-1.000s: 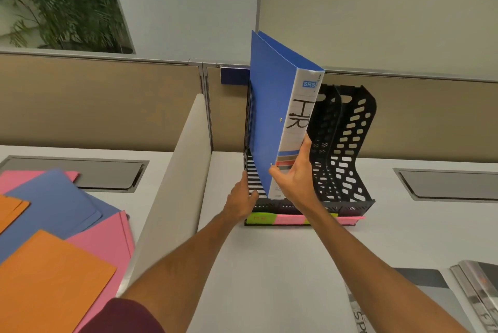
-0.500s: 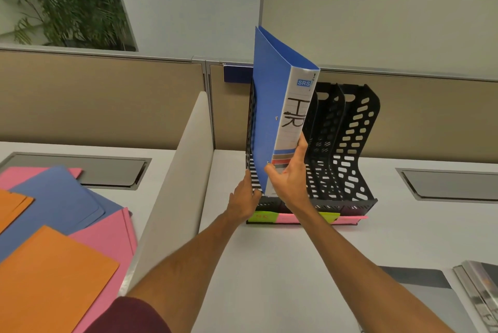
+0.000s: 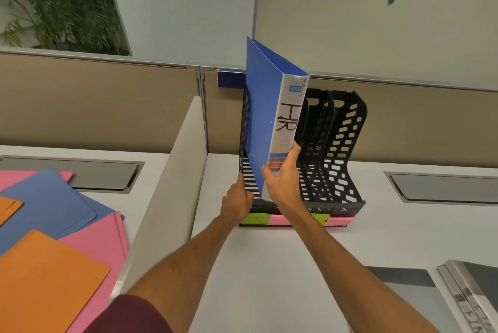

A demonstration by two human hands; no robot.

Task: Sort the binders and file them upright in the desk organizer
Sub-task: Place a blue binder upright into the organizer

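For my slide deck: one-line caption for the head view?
Right hand slots blue binder into black organizer; left hand steadies it.

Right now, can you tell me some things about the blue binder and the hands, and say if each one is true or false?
1. The right hand grips the blue binder near its bottom. True.
2. The binder lies flat on the desk. False: it stands nearly upright in the black organizer's leftmost slot.
3. The left hand touches the organizer's left side. True.
4. The two slots to the binder's right are full. False: they look empty.
5. The binder's spine says HR. True.
6. The orange folder is in the organizer. False: it lies on the desk at left.
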